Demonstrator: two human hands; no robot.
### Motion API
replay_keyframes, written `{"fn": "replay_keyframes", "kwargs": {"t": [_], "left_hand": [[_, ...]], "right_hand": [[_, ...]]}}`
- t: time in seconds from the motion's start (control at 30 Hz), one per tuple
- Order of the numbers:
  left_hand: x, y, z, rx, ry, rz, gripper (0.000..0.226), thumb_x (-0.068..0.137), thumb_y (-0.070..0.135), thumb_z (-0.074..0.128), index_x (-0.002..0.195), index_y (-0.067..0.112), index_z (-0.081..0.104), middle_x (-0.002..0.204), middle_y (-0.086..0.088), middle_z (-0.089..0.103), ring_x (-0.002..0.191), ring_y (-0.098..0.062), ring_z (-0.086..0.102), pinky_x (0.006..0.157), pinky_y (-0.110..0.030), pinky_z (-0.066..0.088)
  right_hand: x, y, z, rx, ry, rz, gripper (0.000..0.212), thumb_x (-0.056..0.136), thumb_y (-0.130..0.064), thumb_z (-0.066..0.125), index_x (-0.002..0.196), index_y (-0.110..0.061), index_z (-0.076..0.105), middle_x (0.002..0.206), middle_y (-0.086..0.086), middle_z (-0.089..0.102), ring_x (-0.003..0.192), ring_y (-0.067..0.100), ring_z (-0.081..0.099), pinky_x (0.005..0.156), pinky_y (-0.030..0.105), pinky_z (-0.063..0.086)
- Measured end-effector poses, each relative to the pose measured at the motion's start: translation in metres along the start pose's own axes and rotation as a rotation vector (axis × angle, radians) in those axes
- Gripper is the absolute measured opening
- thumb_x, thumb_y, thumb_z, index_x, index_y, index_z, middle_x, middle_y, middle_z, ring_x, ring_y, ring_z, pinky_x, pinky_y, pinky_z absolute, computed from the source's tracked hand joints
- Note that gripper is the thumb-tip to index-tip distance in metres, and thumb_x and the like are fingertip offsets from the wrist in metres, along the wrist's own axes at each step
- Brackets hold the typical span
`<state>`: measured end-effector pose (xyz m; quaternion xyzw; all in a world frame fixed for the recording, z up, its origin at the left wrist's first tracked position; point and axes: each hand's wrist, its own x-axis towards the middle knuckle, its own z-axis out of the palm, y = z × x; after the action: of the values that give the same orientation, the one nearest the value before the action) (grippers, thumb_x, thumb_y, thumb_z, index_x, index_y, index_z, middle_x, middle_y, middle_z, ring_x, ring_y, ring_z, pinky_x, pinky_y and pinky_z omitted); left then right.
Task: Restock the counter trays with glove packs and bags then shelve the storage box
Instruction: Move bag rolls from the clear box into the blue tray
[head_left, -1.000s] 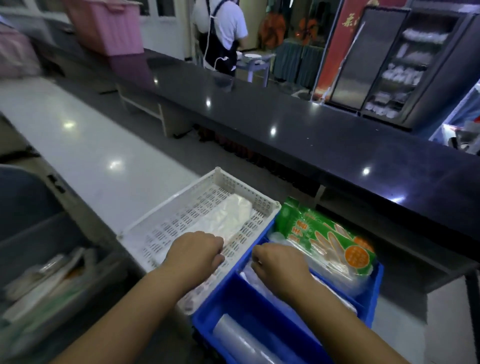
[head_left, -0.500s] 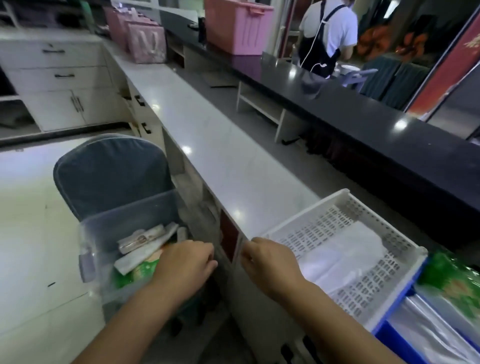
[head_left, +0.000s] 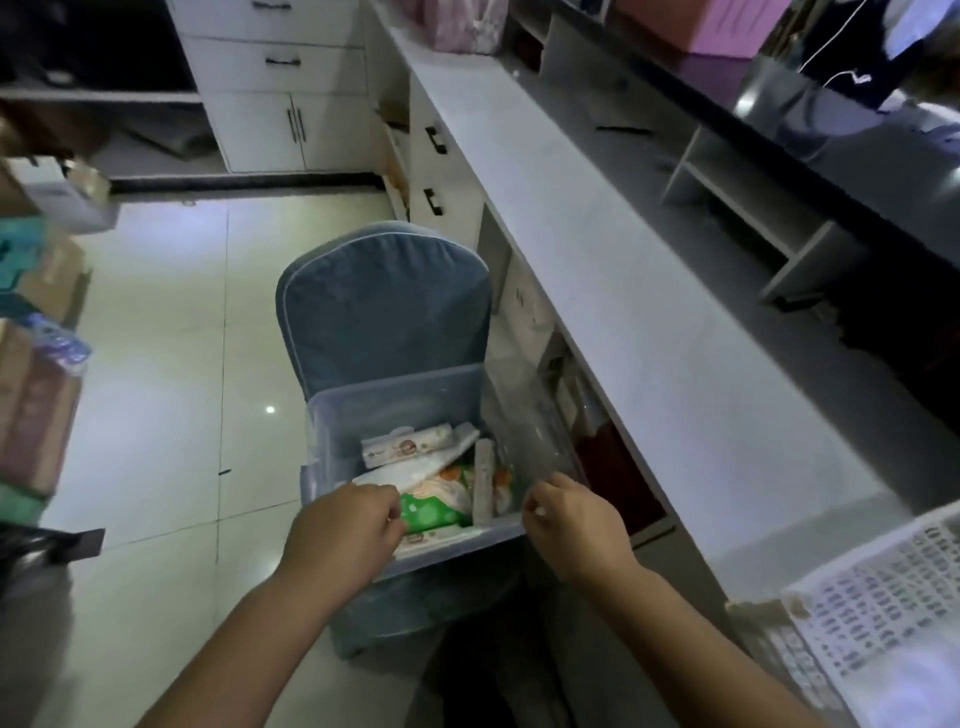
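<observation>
Both hands at the near rim of the clear plastic storage box (head_left: 395, 400) on a blue padded chair (head_left: 384, 301).
The left hand (head_left: 343, 530) and right hand (head_left: 574, 525) curl at the box's near corners; whether either grips, I cannot tell. Green-and-white glove packs (head_left: 431, 512) lie just beyond the left fingers. Best to take both corners squarely and lift level. Right of the right hand runs the long white counter (head_left: 649, 322); left of the left hand, glossy pale floor tiles (head_left: 156, 364).

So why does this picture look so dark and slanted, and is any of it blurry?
Head view: dim light, with one glare spot on the floor tiles; the wide lens skews the white counter; the white tray at lower right is smeared, while the packs in the storage box look fairly sharp.
</observation>
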<state>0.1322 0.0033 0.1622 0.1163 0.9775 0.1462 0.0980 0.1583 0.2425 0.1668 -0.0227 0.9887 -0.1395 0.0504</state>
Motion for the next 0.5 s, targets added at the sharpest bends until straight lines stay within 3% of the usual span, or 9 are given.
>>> {"fn": "replay_keyframes", "kwargs": {"t": [0.2, 0.5], "left_hand": [[0.047, -0.025, 0.02, -0.039, -0.081, -0.093, 0.016, 0.088, 0.037, 0.05, 0.09, 0.028, 0.062, 0.091, 0.004, 0.067, 0.081, -0.015, 0.06, 0.063, -0.027, 0.045], [0.154, -0.043, 0.061, -0.049, -0.177, -0.236, 0.017, 0.089, 0.035, 0.048, 0.093, 0.026, 0.063, 0.093, 0.002, 0.068, 0.085, -0.017, 0.061, 0.065, -0.028, 0.045]], "right_hand": [[0.088, 0.017, 0.055, 0.117, -0.225, 0.121, 0.021, 0.09, -0.027, 0.05, 0.091, -0.01, 0.062, 0.099, 0.009, 0.066, 0.087, 0.028, 0.062, 0.065, 0.032, 0.043], [0.199, 0.069, 0.13, 0.103, -0.496, 0.203, 0.02, 0.091, -0.022, 0.049, 0.097, -0.009, 0.063, 0.105, 0.014, 0.068, 0.095, 0.033, 0.063, 0.074, 0.034, 0.049]]}}
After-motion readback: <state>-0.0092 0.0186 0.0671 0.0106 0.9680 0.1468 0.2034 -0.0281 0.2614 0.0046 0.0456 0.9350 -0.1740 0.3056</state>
